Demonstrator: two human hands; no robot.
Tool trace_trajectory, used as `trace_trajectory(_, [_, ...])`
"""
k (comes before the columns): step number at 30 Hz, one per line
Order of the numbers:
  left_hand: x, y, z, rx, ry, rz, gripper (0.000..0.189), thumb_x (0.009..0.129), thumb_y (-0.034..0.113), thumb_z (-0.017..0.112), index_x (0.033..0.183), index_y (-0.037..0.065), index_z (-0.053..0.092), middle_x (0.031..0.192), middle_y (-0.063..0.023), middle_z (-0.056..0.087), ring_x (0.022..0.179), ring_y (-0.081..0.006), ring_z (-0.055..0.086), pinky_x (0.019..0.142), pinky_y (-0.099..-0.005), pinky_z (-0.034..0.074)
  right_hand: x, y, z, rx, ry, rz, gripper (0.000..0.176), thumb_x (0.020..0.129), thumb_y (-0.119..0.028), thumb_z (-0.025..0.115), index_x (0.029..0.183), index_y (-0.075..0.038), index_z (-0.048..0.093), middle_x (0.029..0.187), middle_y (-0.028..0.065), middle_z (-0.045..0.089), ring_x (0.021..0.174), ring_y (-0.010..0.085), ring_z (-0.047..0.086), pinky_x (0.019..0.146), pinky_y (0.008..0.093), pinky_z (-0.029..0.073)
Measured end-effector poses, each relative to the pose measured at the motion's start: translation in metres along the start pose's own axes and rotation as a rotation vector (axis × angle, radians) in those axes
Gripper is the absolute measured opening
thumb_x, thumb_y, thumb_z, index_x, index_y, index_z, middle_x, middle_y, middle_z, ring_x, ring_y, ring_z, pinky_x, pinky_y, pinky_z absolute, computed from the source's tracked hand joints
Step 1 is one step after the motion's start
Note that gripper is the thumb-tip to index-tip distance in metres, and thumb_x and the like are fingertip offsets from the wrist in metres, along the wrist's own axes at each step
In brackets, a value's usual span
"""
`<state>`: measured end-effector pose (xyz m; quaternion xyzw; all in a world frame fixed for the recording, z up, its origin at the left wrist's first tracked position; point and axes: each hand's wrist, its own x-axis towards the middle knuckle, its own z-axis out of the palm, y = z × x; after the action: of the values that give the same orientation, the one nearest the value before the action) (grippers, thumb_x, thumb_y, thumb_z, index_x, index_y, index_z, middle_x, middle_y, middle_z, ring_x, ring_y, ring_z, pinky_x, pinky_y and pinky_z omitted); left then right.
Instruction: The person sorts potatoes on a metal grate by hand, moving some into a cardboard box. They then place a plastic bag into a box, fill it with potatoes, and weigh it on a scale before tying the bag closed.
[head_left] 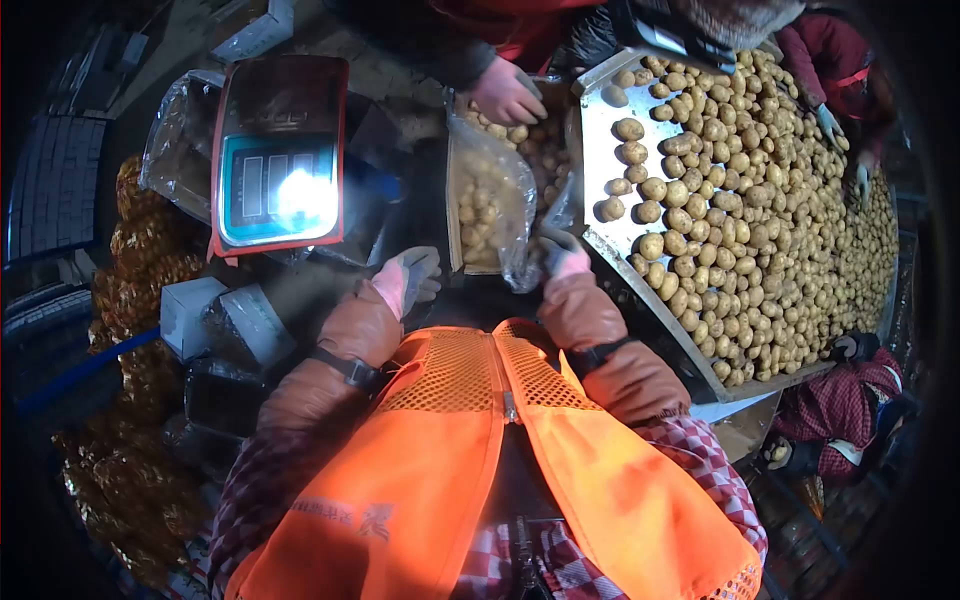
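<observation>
Plastic liner glossy; metal table smooth; potatoes matt.

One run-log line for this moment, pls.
left hand: beside potato box; right hand: at clear plastic liner; co-worker's hand: over potato box; weighing scale: left of box

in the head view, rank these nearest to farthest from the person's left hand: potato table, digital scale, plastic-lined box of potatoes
1. Plastic-lined box: just ahead and right of the left hand.
2. Digital scale: ahead, on the left.
3. Potato table: on the right, beyond the box.
</observation>
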<state>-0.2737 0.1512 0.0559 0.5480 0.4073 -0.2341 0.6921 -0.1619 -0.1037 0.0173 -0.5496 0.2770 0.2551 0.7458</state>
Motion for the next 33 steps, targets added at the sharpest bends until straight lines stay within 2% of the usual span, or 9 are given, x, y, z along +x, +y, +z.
trace_trajectory(7, [-0.008,-0.029,0.020,0.030,-0.010,-0.054,0.060,0.093,0.046,0.062,0.141,0.013,0.047,0.121,-0.0134,0.059,0.099,-0.0283,0.062,0.083,-0.0430,0.052,0.020,0.040,0.038,-1.595,-0.615,-0.416,0.022,0.085,-0.007,0.063,0.105,-0.004,0.072,0.096,0.0154,0.071,0.083,0.0224,0.067,0.076,0.0359,0.053])
trace_trajectory(10, [-0.004,-0.033,0.045,-0.026,0.067,-0.060,0.069,0.090,0.052,0.063,0.144,0.015,0.041,0.126,-0.0150,0.056,0.104,-0.0317,0.060,0.087,-0.0464,0.052,-0.018,0.028,0.006,-0.834,-0.809,-0.623,0.025,0.086,0.001,0.064,0.110,-0.005,0.071,0.101,0.0127,0.072,0.085,0.0207,0.068,0.077,0.0323,0.053])
trace_trajectory(12, [0.001,-0.030,0.067,-0.047,0.131,-0.056,0.074,0.088,0.055,0.064,0.146,0.017,0.039,0.128,-0.0157,0.054,0.105,-0.0332,0.059,0.088,-0.0474,0.051,-0.062,-0.045,-0.018,-0.874,-0.537,-0.230,0.026,0.089,0.002,0.063,0.113,-0.006,0.069,0.102,0.0096,0.072,0.088,0.0183,0.067,0.079,0.0286,0.053])
trace_trajectory(13, [0.001,-0.026,0.078,-0.040,0.192,-0.062,0.072,0.089,0.053,0.064,0.146,0.018,0.038,0.129,-0.0148,0.054,0.104,-0.0327,0.059,0.086,-0.0483,0.051,-0.052,-0.044,-0.045,-0.893,-0.497,-0.964,0.028,0.091,-0.001,0.064,0.118,-0.007,0.067,0.095,0.0080,0.071,0.079,0.0157,0.066,0.071,0.0288,0.053])
trace_trajectory(16, [0.001,-0.025,0.086,-0.023,0.204,-0.050,0.069,0.089,0.051,0.065,0.145,0.020,0.037,0.130,-0.0142,0.053,0.105,-0.0331,0.059,0.084,-0.0496,0.051,-0.068,-0.083,-0.117,-0.712,-0.117,-0.625,0.028,0.092,0.000,0.062,0.119,-0.005,0.066,0.104,0.0096,0.070,0.095,0.0190,0.065,0.082,0.0306,0.052])
trace_trajectory(18, [0.008,-0.033,0.084,-0.010,0.106,-0.047,0.070,0.089,0.052,0.065,0.144,0.021,0.037,0.133,-0.0147,0.051,0.107,-0.0349,0.058,0.085,-0.0507,0.051,-0.061,-0.100,-0.174,-0.954,0.134,-1.196,0.033,0.087,0.003,0.064,0.120,-0.003,0.065,0.109,0.0155,0.067,0.100,0.0256,0.066,0.090,0.0345,0.051])
trace_trajectory(24, [-0.005,-0.044,0.093,0.034,0.206,0.000,0.059,0.091,0.049,0.063,0.140,0.021,0.046,0.114,-0.0116,0.063,0.092,-0.0227,0.063,0.069,-0.0397,0.056,-0.050,-0.087,-0.310,-1.441,0.619,-0.972,0.056,0.083,-0.024,0.071,0.136,-0.018,0.056,0.136,0.0132,0.054,0.130,0.0365,0.045,0.110,0.0480,0.036])
trace_trajectory(29, [0.002,-0.054,0.087,0.035,0.389,0.013,0.059,0.086,0.045,0.070,0.133,0.017,0.048,0.095,-0.0185,0.063,0.069,-0.0347,0.061,0.059,-0.0493,0.052,-0.047,-0.069,-0.307,-1.564,0.794,-0.956,0.046,0.082,-0.027,0.067,0.126,-0.016,0.059,0.138,0.0143,0.049,0.133,0.0420,0.038,0.104,0.0584,0.034])
trace_trajectory(33, [-0.003,-0.059,0.074,-0.080,0.156,-0.188,0.056,0.090,0.054,0.062,0.136,0.026,0.047,0.119,-0.0131,0.060,0.105,-0.0326,0.059,0.082,-0.0484,0.050,-0.058,-0.075,-0.299,-1.472,0.752,-0.955,0.039,0.083,-0.027,0.066,0.120,-0.013,0.064,0.136,0.0155,0.050,0.134,0.0408,0.038,0.107,0.0516,0.036])
